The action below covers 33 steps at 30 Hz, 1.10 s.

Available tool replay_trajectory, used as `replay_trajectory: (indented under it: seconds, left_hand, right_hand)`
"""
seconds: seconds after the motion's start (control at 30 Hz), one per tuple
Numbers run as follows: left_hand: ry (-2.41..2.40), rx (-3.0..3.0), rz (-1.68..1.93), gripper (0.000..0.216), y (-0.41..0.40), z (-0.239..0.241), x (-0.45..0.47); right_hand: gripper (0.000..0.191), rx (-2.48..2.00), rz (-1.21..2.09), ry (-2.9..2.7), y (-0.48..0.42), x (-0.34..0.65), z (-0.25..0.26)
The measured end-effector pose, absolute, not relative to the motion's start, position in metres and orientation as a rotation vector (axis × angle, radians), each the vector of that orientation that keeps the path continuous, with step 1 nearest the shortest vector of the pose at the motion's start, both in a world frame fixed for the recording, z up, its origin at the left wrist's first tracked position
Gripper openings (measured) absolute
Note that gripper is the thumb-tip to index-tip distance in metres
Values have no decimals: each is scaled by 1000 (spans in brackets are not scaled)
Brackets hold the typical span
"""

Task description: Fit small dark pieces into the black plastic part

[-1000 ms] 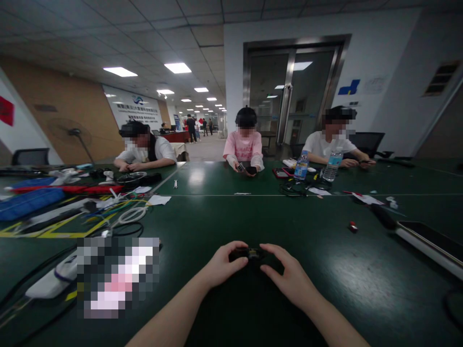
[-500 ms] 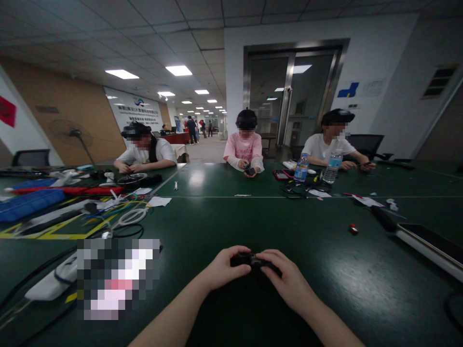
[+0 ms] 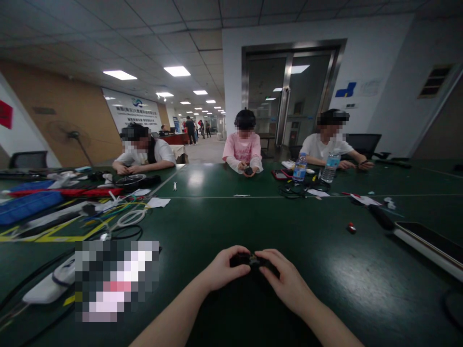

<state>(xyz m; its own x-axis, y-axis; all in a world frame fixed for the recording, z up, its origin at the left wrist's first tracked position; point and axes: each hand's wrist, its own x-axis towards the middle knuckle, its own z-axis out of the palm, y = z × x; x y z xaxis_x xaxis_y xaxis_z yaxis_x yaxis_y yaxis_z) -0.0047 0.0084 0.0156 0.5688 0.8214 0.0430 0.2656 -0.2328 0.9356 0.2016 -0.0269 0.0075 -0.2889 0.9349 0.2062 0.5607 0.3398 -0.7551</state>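
Just above the green table [image 3: 202, 226], both of my hands close on a small dark object [image 3: 254, 260]; its kind is too dark and too covered to make out. My left hand [image 3: 226, 268] grips its left end between thumb and curled fingers. On the right end, my right hand [image 3: 284, 272] holds it with thumb and fingertips. The middle of the object shows in the gap between the two hands, while its ends vanish behind my fingers.
To the left lie a white power strip [image 3: 50, 284], coiled cables [image 3: 132, 218] and a blue tray [image 3: 32, 206]. A small red item [image 3: 351, 228] and a tablet-like device [image 3: 434, 241] lie right. Water bottles [image 3: 330, 167] stand farther back. Three people sit opposite.
The whole view has shifted very slightly left. My hands keep their grip on the dark object, with hardly any movement of the fingers.
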Motion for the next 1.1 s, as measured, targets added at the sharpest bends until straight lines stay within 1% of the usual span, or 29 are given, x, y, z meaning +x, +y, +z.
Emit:
replay_trajectory:
  seconds: [0.2,0.33,0.43,0.63,0.8,1.1]
  left_hand:
    - [902,1793,680,31,11,10,-6]
    - [930,1792,661,35,11,12,-7]
    - [936,1797,657,37,10,15,-7]
    - [950,1844,614,30,10,15,-6]
    - [984,1926,624,31,11,10,-7]
    - [1035,2117,619,39,8,10,-4]
  right_hand:
    - [30,-1312,767,-1982,-26,201,9]
    - [30,-1310,774,-1978,-26,201,8]
    - [32,-1316,770,-1960,-26,201,6]
    - [35,-1355,791,-1933,-25,202,3]
    - [37,-1335,824,-1930,-26,202,6]
    - [27,-1358,869,-1974,-23,202,4]
